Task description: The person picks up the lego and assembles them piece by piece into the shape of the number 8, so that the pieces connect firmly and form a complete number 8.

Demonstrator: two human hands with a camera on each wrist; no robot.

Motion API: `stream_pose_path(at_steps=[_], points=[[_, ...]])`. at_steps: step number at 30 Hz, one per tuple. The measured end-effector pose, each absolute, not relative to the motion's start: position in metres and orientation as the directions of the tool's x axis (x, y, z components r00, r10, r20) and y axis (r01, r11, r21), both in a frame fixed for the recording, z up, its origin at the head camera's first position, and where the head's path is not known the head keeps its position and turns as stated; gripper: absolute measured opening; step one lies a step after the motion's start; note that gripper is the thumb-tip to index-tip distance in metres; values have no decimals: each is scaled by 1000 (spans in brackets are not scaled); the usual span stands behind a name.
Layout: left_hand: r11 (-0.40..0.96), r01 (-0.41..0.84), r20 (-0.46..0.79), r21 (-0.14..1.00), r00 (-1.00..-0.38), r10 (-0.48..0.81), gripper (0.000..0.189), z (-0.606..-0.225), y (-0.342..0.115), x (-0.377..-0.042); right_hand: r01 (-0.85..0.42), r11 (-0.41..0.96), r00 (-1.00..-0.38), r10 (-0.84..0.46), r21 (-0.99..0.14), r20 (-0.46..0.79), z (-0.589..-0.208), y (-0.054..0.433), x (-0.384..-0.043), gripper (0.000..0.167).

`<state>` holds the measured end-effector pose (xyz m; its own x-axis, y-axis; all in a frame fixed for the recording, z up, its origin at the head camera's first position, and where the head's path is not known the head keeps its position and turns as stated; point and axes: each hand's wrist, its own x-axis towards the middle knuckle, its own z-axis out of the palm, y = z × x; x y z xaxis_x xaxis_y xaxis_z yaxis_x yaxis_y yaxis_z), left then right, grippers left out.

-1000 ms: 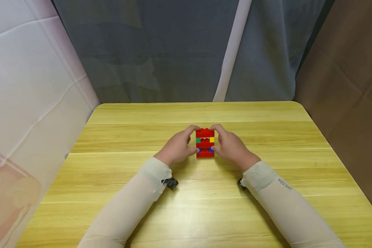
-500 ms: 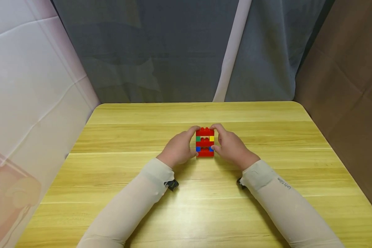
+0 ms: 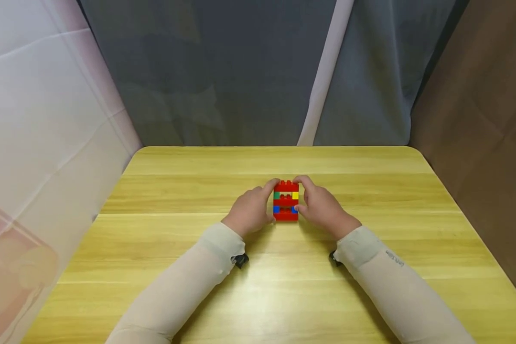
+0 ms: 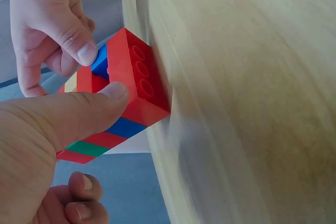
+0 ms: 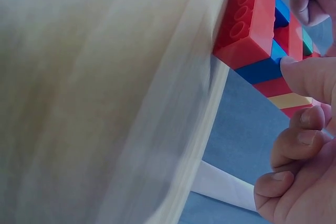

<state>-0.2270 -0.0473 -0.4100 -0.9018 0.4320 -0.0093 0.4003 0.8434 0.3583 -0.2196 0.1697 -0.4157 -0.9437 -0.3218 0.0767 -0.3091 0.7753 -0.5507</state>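
A stack of toy building bricks [image 3: 285,203] stands upright in the middle of the head view, between both hands. Three red bricks alternate with small blue ones low down and a green and a yellow one higher up. My left hand [image 3: 249,209] grips its left side, index finger at the top corner; in the left wrist view the left thumb [image 4: 79,116] lies on the bottom red brick [image 4: 119,59]. My right hand [image 3: 325,208] grips the other side, its thumb [image 5: 304,77] on the lower blue brick [image 5: 261,70]. The hollow underside shows in both wrist views.
The wooden table [image 3: 292,306] spreads out around the hands. Grey cloth [image 3: 241,71] hangs behind it, a brown cloth [image 3: 477,143] at the right and a pale cloth [image 3: 47,119] at the left. Small black wrist cameras [image 3: 241,260] sit under the sleeves.
The left thumb has slid down from the lower left blue brick to the bottom red brick's corner, uncovering the blue. The right hand keeps its hold. The head view has shifted slightly.
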Motion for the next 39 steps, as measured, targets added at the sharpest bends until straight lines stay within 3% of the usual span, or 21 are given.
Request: stream_pose_path(at_steps=[39], points=[[853, 395, -12, 340, -905, 425, 101, -418, -40, -238, -270, 781, -953, -301, -563, 40, -420, 174, -225, 72]])
